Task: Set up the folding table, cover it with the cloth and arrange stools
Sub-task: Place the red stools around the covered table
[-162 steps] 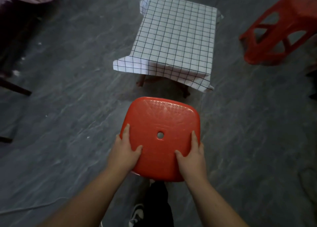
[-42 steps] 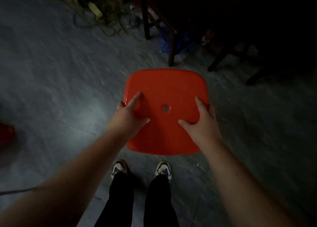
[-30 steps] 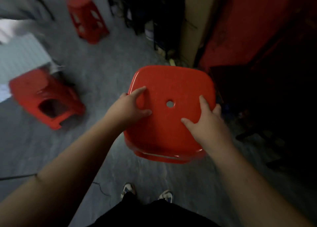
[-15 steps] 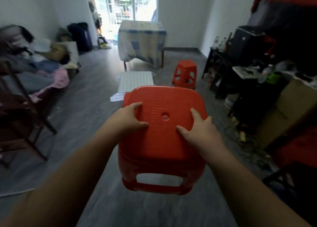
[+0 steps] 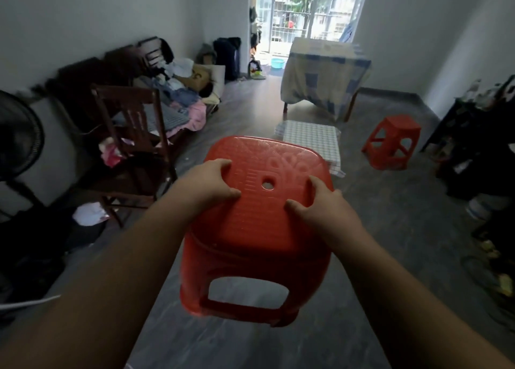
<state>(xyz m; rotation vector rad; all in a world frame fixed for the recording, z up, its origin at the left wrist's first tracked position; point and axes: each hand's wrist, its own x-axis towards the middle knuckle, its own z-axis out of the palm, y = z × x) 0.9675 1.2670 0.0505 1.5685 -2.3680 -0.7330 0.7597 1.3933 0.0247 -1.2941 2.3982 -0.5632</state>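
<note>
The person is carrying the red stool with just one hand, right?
Not quite. The head view shows both hands on the red stool: the left hand and the right hand each grip a side of its seat while carrying it.

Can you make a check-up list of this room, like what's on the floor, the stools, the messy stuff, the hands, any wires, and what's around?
Surface: grey floor, dim.
Job's things: red stool carried in the air; low table under a checked cloth; second stool standing to its right.
Clutter: clothes pile on the sofa at left; white scraps under the wooden chair.
Hands: left hand and right hand each grip the stool's seat.
Cables: white cord on the floor at far left.
Surroundings: bigger covered table behind, balcony door, fan at left, dark shelf at right.
</note>
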